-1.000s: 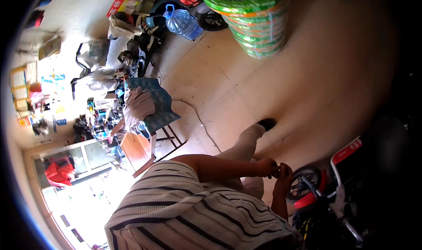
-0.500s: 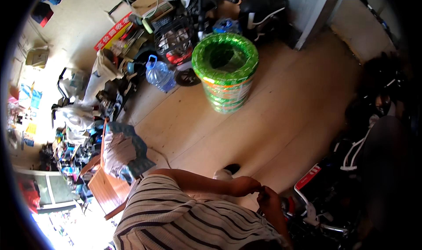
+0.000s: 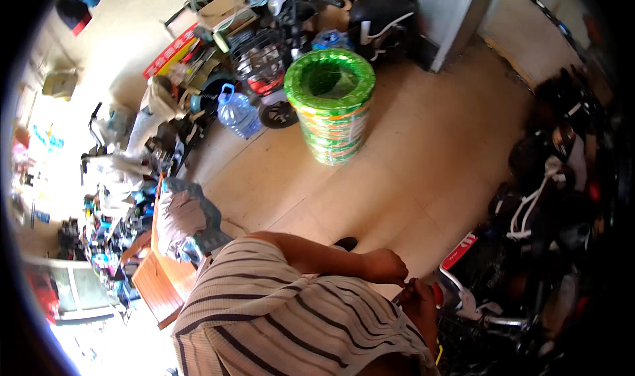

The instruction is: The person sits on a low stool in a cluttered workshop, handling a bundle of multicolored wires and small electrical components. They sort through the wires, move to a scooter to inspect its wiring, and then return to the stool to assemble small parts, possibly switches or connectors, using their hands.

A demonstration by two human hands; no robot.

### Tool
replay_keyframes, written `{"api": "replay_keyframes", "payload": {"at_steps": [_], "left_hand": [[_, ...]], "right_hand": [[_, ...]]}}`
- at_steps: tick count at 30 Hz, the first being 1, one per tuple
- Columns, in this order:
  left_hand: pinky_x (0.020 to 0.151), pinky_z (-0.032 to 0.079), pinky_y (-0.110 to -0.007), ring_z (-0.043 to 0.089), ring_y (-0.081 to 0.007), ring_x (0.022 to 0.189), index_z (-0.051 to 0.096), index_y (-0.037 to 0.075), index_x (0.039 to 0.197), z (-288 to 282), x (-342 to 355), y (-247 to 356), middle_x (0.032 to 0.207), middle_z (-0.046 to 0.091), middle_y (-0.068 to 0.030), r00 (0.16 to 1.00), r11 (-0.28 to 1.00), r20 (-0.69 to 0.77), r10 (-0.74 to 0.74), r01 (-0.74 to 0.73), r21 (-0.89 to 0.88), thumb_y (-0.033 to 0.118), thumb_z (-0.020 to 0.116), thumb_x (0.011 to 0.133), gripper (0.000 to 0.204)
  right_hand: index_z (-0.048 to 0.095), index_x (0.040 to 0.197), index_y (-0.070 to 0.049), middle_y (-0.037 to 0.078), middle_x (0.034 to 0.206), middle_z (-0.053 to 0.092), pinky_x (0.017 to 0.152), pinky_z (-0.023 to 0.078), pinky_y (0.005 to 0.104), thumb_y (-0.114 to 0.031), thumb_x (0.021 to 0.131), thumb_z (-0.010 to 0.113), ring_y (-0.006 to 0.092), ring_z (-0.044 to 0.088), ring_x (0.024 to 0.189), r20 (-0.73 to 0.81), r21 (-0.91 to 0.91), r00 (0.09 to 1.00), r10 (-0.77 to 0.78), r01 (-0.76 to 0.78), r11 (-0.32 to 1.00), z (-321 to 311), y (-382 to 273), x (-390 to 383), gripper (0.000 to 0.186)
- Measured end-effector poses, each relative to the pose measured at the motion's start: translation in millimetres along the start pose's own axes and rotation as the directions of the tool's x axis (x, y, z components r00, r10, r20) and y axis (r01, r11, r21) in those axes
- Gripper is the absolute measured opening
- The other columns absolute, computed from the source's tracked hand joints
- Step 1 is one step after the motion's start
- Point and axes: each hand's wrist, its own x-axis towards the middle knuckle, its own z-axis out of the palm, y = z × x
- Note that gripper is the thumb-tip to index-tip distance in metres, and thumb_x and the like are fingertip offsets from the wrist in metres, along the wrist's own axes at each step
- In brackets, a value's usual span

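Head view: left hand (image 3: 385, 267) and right hand (image 3: 419, 302) curled, contents unclear, near ribbed shirt (image 3: 284, 316)

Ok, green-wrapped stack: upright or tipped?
Upright: the green-wrapped stack shows its ring-shaped top facing up, its narrower-looking lower end on the floor.

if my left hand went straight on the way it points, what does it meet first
Most likely your right hand, close by the front of your left hand; a single view leaves the depth, and whether they already touch, unclear.
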Motion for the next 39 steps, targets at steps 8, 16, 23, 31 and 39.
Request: {"api": "replay_keyframes", "payload": {"at_steps": [8, 16, 23, 31, 39], "left_hand": [[0.076, 0.045, -0.043, 0.058, -0.0330, 0.083, 0.062, 0.007, 0.089, 37.3, -12.3, 24.5, 0.087, 0.063, -0.0117, 0.967, 0.963, 0.007, -0.255, 0.254, -0.091, 0.028, 0.050, 0.088, 0.024], [0.074, 0.045, -0.040, 0.059, -0.0297, 0.083, 0.061, 0.012, 0.093, 103.4, -10.8, 53.9, 0.088, 0.064, -0.0090, 0.965, 0.965, 0.025, -0.263, 0.262, 0.014, 0.017, 0.051, 0.084, 0.015], [0.067, 0.046, -0.041, 0.064, -0.0258, 0.076, 0.067, 0.015, 0.079, 104.1, 55.1, 20.6, 0.076, 0.066, -0.0055, 0.896, 0.638, 0.439, -0.074, -0.295, 0.711, 0.019, 0.057, 0.073, 0.013], [0.074, 0.040, -0.037, 0.064, -0.0161, 0.082, 0.061, 0.019, 0.079, -10.1, 148.8, -56.6, 0.081, 0.066, 0.0102, 0.432, -0.493, -0.248, -0.867, -0.676, 0.548, 0.027, 0.065, 0.083, 0.010], [0.078, 0.044, -0.037, 0.064, -0.0093, 0.081, 0.064, 0.021, 0.076, -65.1, 166.2, -7.0, 0.079, 0.067, 0.0169, 0.499, -0.676, -0.467, -0.730, -0.628, 0.386, 0.030, 0.066, 0.081, 0.010]], "right_hand": [[0.062, 0.093, -0.001, -0.001, 0.071, 0.055, 0.055, 0.040, 0.0223, -0.020, 0.085, 0.062, 0.0076, 0.049, 0.061, -0.221, -0.342, 0.898, -0.381, 0.294, 0.892, -98.5, 20.3, -46.0, 0.021], [0.061, 0.093, -0.007, 0.001, 0.073, 0.060, 0.046, 0.037, 0.0219, -0.018, 0.086, 0.061, 0.0084, 0.048, 0.051, -0.373, -0.304, 0.842, -0.390, 0.286, 0.909, -211.8, 81.8, -117.4, 0.013], [0.060, 0.097, -0.001, 0.004, 0.078, 0.060, 0.055, 0.041, 0.0256, -0.019, 0.088, 0.059, 0.0109, 0.050, 0.061, -0.406, -0.368, 0.860, -0.309, 0.155, 0.917, -239.3, 95.9, -164.4, 0.021], [0.060, 0.097, 0.000, 0.006, 0.080, 0.061, 0.054, 0.041, 0.0227, -0.019, 0.089, 0.057, 0.0095, 0.051, 0.060, -0.476, -0.345, 0.747, -0.464, 0.327, 0.880, -261.8, 119.9, -214.0, 0.021], [0.061, 0.097, 0.000, 0.006, 0.077, 0.062, 0.049, 0.042, 0.0226, -0.020, 0.089, 0.057, 0.0100, 0.051, 0.057, -0.528, -0.310, 0.748, -0.403, 0.272, 0.911, -275.9, 158.3, -227.1, 0.022]]}}
